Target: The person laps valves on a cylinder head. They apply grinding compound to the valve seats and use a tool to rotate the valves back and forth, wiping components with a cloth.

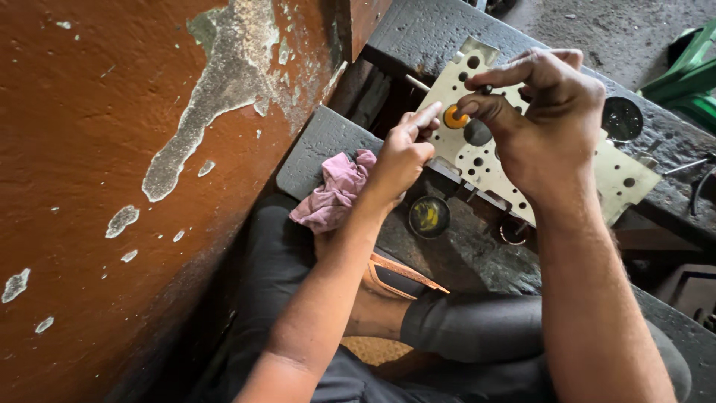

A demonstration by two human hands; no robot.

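Seated cross-legged on the ground beside a flaking rust-brown wall, dark trousers filling the lower view. On the grey workbench ahead, a pale metal plate drilled with many holes, lying tilted across the bench edge. Left hand resting at the plate's near-left edge, fingers loosely curled, forefinger stretched out and touching a small orange ring seated in one of the holes — pressing, not gripping. Right hand above the plate, thumb and forefinger pinched together just beside the orange ring; whatever sits between the fingertips too small to make out. Just beside the left wrist, a crumpled pink rag on the bench corner. Below the plate, a small round tin with yellowish grease inside, near the knee. Further right on the bench, a dark round lid — well apart from both hands. Green plastic at the upper right corner.
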